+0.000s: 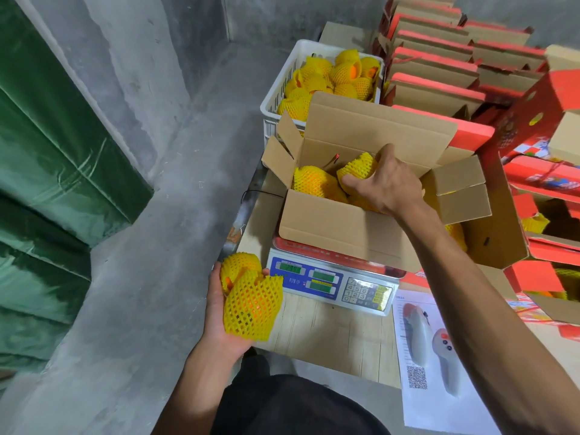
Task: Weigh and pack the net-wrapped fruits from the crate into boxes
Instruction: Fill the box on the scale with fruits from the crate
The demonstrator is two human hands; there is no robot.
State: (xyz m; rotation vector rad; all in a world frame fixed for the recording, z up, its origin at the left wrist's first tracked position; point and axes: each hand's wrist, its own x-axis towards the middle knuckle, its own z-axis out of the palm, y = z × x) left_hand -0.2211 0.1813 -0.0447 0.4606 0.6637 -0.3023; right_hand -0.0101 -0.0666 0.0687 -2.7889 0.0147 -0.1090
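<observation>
The right arm stretches forward over the open cardboard box (339, 221), its right hand (389, 183) inside the box mouth, palm down, fingers curled round a net-wrapped fruit (357, 169). The left hand (219, 309) sits nearer than the box, palm up, cradling what seems to be two netted fruits (248, 296).

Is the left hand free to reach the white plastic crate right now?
Probably not: the left hand holds two yellow net-wrapped fruits, and the open cardboard box stands before the white plastic crate.
</observation>
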